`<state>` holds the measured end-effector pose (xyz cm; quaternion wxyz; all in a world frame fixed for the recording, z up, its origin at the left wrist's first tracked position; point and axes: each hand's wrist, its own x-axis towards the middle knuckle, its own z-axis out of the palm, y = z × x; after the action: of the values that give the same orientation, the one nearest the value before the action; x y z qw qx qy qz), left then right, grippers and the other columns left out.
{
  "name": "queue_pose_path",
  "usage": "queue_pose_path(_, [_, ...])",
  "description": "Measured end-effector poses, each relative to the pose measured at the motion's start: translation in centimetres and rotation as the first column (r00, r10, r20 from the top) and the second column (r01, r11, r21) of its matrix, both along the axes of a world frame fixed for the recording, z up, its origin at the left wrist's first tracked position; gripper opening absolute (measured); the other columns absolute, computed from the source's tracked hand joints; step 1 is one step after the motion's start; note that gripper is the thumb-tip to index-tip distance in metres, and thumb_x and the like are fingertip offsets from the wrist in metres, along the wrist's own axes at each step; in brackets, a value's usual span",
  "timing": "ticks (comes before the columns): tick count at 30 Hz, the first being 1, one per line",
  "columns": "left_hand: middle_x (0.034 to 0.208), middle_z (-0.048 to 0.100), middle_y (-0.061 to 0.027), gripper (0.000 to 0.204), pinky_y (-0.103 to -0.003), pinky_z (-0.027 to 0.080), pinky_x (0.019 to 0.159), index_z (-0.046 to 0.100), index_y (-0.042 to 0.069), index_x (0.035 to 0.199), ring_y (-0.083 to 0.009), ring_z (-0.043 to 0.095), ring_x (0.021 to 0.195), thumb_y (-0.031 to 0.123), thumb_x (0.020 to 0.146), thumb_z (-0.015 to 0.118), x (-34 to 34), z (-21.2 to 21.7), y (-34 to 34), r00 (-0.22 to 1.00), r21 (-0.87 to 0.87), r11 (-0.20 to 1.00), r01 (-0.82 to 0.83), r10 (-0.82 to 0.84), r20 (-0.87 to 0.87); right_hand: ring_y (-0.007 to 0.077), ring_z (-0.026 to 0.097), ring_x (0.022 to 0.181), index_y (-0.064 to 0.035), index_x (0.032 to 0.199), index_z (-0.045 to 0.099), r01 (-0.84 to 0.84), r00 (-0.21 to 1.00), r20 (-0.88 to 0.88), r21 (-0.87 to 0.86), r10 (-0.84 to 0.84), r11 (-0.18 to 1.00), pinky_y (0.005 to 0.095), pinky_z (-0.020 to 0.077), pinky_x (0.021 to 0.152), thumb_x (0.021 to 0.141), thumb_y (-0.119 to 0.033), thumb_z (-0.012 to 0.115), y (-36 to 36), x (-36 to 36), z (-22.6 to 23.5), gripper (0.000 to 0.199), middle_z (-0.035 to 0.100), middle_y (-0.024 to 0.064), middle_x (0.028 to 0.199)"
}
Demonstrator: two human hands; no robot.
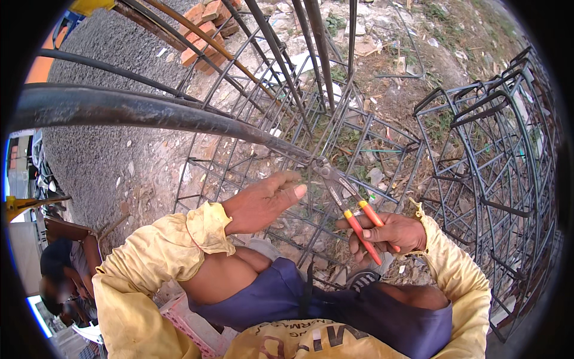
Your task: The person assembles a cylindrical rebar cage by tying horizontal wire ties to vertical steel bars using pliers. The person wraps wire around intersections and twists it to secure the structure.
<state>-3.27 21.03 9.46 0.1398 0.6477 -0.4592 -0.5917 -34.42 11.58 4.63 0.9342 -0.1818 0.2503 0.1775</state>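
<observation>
My right hand (pixel 391 234) is wrapped round the red and yellow handles of a pair of end-cutting nippers (pixel 356 226). The handles stand slightly apart. The nippers' dark metal jaws meet the lattice at the near end of a thick dark steel bar (pixel 179 116), where bars cross; any tie wire there is too small to make out. Just left of the jaws is my left hand (pixel 260 203), its fingers stretched out and the thumb apart, with nothing visible in it. Under both hands spreads a rebar cage (pixel 321 54) of crossing bars.
A second rebar cage (pixel 481 109) stands on the right. Broken orange bricks (pixel 206 36) lie stacked at the far left, beside a grey gravel mound (pixel 89 161). Another person (pixel 63 269) is at the left edge. A pinkish block (pixel 191 329) shows beside my leg.
</observation>
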Motion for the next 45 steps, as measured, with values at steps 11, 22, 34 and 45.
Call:
queue_pose_path(11, [0.146, 0.045, -0.0086, 0.06, -0.037, 0.051, 0.094, 0.039, 0.006, 0.148, -0.0219, 0.054, 0.124, 0.046, 0.103, 0.046, 1.5, -5.0, -2.0, 0.864, 0.004, 0.964, -0.266, 0.241, -0.442, 0.0105, 0.06, 0.082, -0.0086, 0.148, 0.044, -0.272, 0.955, -0.08, -0.612, 0.285, 0.742, 0.0264, 0.0493, 0.072, 0.096, -0.038, 0.064, -1.6, 0.0, -1.5, 0.063, 0.063, 0.0017, 0.098])
queue_pose_path(22, [0.135, 0.054, -0.0072, 0.056, -0.037, 0.05, 0.091, 0.047, 0.007, 0.14, -0.0202, 0.058, 0.117, 0.049, 0.102, 0.048, 1.5, -5.7, -2.3, 0.824, -0.007, 0.966, -0.257, 0.215, -0.525, 0.0135, 0.06, 0.082, -0.0064, 0.131, 0.056, -0.359, 0.907, -0.271, -0.898, 0.323, 0.255, 0.03, 0.0498, 0.074, 0.089, -0.015, 0.063, -3.1, 0.0, -2.5, 0.044, 0.063, 0.0057, 0.089])
queue_pose_path(34, [0.144, 0.047, -0.0105, 0.072, -0.035, 0.051, 0.093, 0.036, 0.004, 0.149, -0.0223, 0.059, 0.116, 0.057, 0.1, 0.044, 1.7, -6.5, -2.1, 0.846, 0.007, 0.969, -0.246, 0.218, -0.487, 0.0348, 0.066, 0.094, -0.0112, 0.141, 0.051, -0.308, 0.932, -0.357, -0.87, 0.06, -0.385, 0.0411, 0.0533, 0.078, 0.089, -0.024, 0.065, -5.2, 0.2, 4.4, 0.055, 0.067, 0.0163, 0.099])
queue_pose_path(45, [0.138, 0.05, -0.013, 0.069, -0.034, 0.053, 0.09, 0.035, 0.002, 0.148, -0.0214, 0.061, 0.112, 0.053, 0.102, 0.044, 1.4, -5.7, -2.5, 0.852, 0.026, 0.97, -0.243, 0.226, -0.472, 0.0213, 0.066, 0.09, -0.0084, 0.127, 0.06, -0.341, 0.909, -0.295, -0.933, 0.294, 0.117, 0.0359, 0.0513, 0.081, 0.084, -0.007, 0.063, -7.1, -0.5, 3.5, 0.043, 0.071, 0.0118, 0.1])
